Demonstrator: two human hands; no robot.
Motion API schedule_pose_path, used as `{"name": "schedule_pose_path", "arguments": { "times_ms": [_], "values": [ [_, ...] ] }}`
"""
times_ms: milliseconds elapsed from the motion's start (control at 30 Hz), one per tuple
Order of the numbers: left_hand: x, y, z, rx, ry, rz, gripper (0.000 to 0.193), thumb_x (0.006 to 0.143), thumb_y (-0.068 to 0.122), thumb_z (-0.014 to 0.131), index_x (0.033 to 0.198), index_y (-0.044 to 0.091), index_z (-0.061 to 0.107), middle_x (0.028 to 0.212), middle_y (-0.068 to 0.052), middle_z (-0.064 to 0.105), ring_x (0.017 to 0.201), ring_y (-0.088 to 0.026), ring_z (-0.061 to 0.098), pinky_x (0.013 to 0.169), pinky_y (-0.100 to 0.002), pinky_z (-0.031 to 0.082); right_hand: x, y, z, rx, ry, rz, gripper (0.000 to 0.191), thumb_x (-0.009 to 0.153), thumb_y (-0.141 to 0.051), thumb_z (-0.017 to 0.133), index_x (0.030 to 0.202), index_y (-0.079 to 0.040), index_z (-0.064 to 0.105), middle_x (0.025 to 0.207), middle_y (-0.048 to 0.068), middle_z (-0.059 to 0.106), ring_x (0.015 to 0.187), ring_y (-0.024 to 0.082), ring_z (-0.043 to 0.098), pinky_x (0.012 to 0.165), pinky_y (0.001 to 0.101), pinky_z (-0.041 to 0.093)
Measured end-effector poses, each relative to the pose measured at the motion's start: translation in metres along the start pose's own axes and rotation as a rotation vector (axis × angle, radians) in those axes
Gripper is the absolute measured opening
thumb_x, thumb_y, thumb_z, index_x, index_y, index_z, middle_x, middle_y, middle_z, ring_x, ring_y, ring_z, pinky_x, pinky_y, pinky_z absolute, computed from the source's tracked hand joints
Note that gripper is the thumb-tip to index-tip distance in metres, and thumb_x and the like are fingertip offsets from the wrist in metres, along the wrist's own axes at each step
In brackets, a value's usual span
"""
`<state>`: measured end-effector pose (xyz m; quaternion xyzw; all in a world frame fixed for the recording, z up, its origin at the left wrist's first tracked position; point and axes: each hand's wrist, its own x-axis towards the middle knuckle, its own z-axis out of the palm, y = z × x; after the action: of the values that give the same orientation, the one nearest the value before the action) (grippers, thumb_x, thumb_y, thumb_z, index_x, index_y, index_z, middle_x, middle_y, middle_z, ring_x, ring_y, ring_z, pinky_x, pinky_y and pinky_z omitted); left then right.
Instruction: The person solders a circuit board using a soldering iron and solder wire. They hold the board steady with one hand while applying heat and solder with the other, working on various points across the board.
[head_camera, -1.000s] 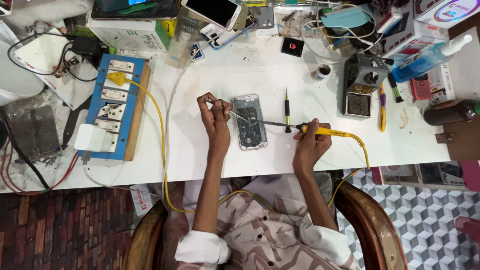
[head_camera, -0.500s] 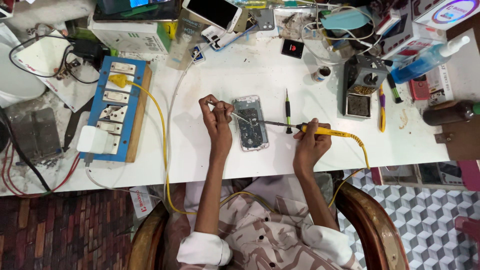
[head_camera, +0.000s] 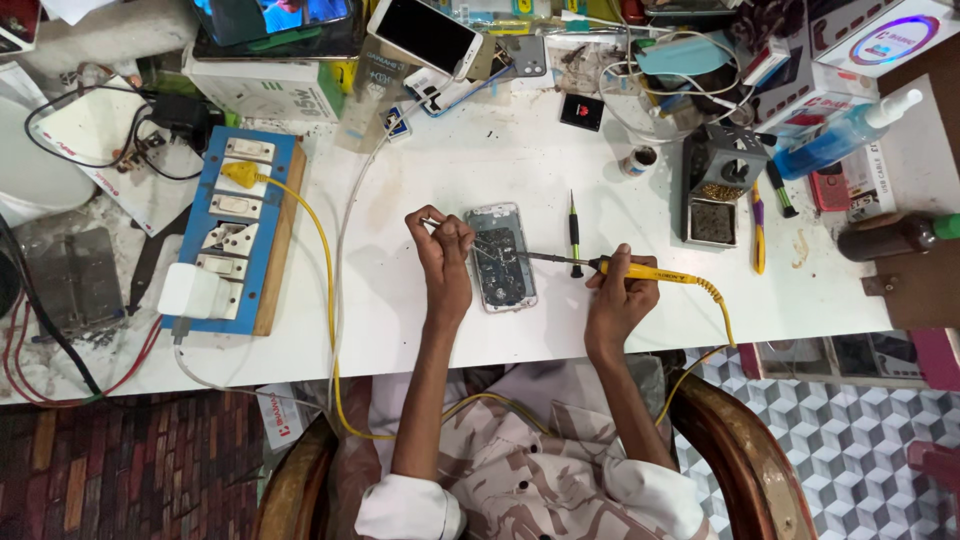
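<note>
1. The opened phone (head_camera: 500, 257) lies back-up, cover off, in the middle of the white workbench (head_camera: 420, 180), its circuit board exposed. Everything centres on it.
2. The right hand (head_camera: 618, 300) is clenched round the yellow handle of a soldering iron (head_camera: 640, 271), held like a pen. The dark shaft runs left, and the tip sits on the board near the phone's middle.
3. The left hand (head_camera: 443, 252) is pinched shut at the phone's far-left corner. A thin strand, probably solder wire, seems to run from its fingers toward the iron's tip; it is too fine to be sure.
4. A green-handled screwdriver (head_camera: 574, 233) lies untouched just right of the phone, between it and the iron's grip.
5. The iron's yellow cord (head_camera: 330, 330) trails off the near edge and loops back up to the blue socket board (head_camera: 232, 240) on the left.
6. Judgement: this looks like the soldering step itself, with a joint being worked on the board.
7. The next move would call for a steady tip and a light feed from the left hand, with no stray contact on neighbouring parts.
</note>
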<state>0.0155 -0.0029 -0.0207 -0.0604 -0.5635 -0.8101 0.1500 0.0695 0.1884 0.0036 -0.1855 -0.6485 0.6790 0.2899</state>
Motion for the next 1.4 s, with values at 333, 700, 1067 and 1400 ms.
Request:
{"name": "schedule_pose_path", "arguments": {
  "times_ms": [333,700,1067,1400],
  "values": [
    [0.002,0.005,-0.003,0.009,0.026,-0.035,0.021,0.115,0.03,0.043,0.115,0.013,0.031,0.077,0.0,0.041,0.075,-0.009,0.039,0.065,-0.025,0.028,0.001,0.007,0.001,0.106,-0.014,0.034,0.025,0.109,-0.023,0.055,0.09,-0.006,0.05,0.064,0.002,0.054,0.052,0.007,0.051,0.048,0.0227,0.035],
    [0.002,0.002,-0.001,-0.067,0.001,0.036,0.012,0.117,0.018,0.038,0.113,0.012,0.029,0.086,-0.001,0.034,0.08,-0.012,0.036,0.08,-0.029,0.042,-0.005,0.012,-0.003,0.125,-0.025,-0.05,0.024,0.109,-0.014,0.06,0.089,-0.005,0.05,0.069,0.003,0.055,0.056,0.007,0.049,0.052,0.023,0.039],
    [0.001,0.004,0.002,0.046,0.006,0.016,0.015,0.117,0.021,0.036,0.111,0.011,0.026,0.081,-0.003,0.035,0.078,-0.013,0.035,0.079,-0.03,0.041,0.0,0.01,-0.001,0.121,0.009,0.021,0.023,0.109,-0.015,0.057,0.09,-0.003,0.053,0.07,0.003,0.055,0.055,0.008,0.049,0.052,0.0246,0.04],
    [0.003,0.003,0.007,0.063,0.002,0.053,0.012,0.114,0.015,0.035,0.111,0.011,0.025,0.083,-0.004,0.035,0.079,-0.016,0.039,0.081,-0.033,0.042,0.005,0.008,-0.001,0.058,0.035,-0.004,0.026,0.108,-0.02,0.059,0.088,-0.004,0.054,0.066,0.0,0.054,0.057,0.006,0.05,0.051,0.0231,0.04]
  ]
}}
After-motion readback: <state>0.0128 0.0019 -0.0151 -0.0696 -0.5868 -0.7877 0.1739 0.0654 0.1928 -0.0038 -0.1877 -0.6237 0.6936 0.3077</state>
